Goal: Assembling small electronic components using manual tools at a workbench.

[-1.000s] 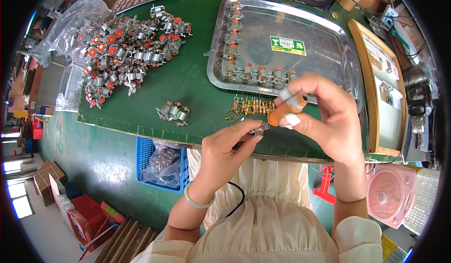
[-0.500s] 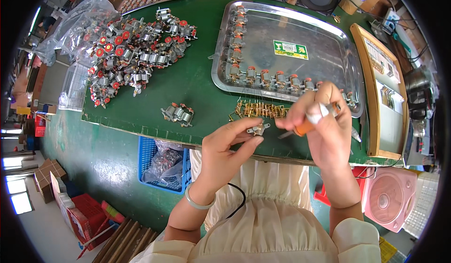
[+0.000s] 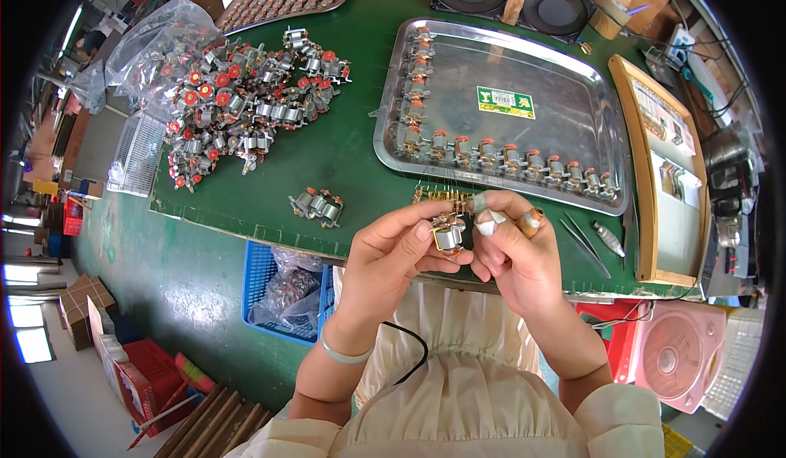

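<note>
Between the thumb and fingers of my left hand (image 3: 383, 253) is a small silvery electric motor (image 3: 449, 238), with a thin gold-coloured metal piece along its side. My right hand (image 3: 517, 243) is close beside it, fingers curled and thumb against them; whatever they pinch is hidden. White wrapping covers that thumb, and an orange-brown cover (image 3: 532, 219) sits on a finger. Just beyond the fingertips lies a row of bent gold-coloured metal pieces (image 3: 442, 194), partly covered by my hands. Left of my hands, a few joined motors (image 3: 317, 207) lie on the green table (image 3: 360, 167).
A metal tray (image 3: 557, 73) has motors along its left and near edges. Tweezers (image 3: 586, 247) and a small pointed tool (image 3: 608, 238) lie right of my hand, before a wooden-framed box (image 3: 694, 204). A motor heap (image 3: 233, 102) covers the left; a blue basket (image 3: 260, 282) stands below.
My right hand has moved left and turned in toward the motor. My left hand has tipped the motor upright, and the gold piece now shows on it. The tweezers have come into sight.
</note>
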The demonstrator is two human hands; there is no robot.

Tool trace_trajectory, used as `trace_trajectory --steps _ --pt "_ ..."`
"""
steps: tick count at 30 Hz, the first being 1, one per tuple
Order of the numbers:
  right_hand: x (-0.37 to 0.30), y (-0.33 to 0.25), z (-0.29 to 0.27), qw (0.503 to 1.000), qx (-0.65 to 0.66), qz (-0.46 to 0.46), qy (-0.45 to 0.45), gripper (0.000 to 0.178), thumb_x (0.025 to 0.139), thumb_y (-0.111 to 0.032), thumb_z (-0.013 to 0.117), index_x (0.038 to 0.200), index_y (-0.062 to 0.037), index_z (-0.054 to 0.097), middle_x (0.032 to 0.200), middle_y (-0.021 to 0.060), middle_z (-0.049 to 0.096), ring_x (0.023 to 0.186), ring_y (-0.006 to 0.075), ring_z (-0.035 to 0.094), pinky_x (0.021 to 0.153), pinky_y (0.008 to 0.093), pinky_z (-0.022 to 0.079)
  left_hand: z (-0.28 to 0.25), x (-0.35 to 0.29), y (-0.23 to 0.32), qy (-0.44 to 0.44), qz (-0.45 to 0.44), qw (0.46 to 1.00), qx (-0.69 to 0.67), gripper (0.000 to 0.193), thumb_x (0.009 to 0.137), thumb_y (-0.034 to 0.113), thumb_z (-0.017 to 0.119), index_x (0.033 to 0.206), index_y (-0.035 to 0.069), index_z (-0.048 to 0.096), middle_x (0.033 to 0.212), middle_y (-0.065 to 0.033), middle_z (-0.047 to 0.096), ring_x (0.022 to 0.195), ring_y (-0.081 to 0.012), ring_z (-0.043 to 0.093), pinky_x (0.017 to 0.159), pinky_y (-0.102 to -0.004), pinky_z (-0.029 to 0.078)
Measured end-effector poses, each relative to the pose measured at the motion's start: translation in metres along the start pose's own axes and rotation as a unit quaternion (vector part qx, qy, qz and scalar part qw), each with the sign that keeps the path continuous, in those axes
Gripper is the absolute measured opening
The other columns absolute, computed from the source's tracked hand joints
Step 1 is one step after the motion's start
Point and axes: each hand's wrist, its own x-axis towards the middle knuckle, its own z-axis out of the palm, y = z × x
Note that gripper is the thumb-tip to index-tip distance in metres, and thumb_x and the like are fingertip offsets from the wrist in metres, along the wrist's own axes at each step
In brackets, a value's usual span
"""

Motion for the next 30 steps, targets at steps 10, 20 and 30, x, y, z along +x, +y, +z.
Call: trace_trajectory --steps 10,20,30 --pt "-0.002 0.004 0.002 1.000 -0.007 -0.022 0.020 0.015 0.081 -0.005 0.059 0.093 0.0036 0.054 0.057 -0.0015 0.046 0.047 0.0047 0.040 0.040 0.0230 0.036 0.000 0.000 0.000 -0.021 0.002 1.000 0.001 0.032 0.092 0.013 0.043 0.118 -0.005 0.045 0.103 -0.0194 0.059 0.082 -0.0295 0.064 0.068 -0.0322 0.056" --pt "-0.008 -0.014 -0.017 0.969 -0.196 -0.138 0.059 0.037 0.082 -0.029 0.045 0.093 0.0056 0.049 0.059 0.0029 0.046 0.047 0.0080 0.041 0.045 0.0259 0.040 -0.005 0.002 -0.002 -0.036 0.063 0.997 0.026 0.039 0.083 0.000 0.054 0.121 -0.004 0.045 0.101 -0.0157 0.059 0.086 -0.0268 0.063 0.074 -0.0306 0.054" --pt "-0.030 -0.006 -0.012 0.950 -0.238 -0.194 -0.052 0.033 0.071 0.005 0.058 0.104 0.0045 0.050 0.083 0.0095 0.058 0.071 0.0116 0.055 0.057 0.0205 0.043 0.009 0.003 0.000 0.073 0.068 0.990 -0.095 0.039 0.088 0.011 0.049 0.124 0.000 0.040 0.108 -0.0182 0.056 0.087 -0.0246 0.062 0.069 -0.0276 0.055"
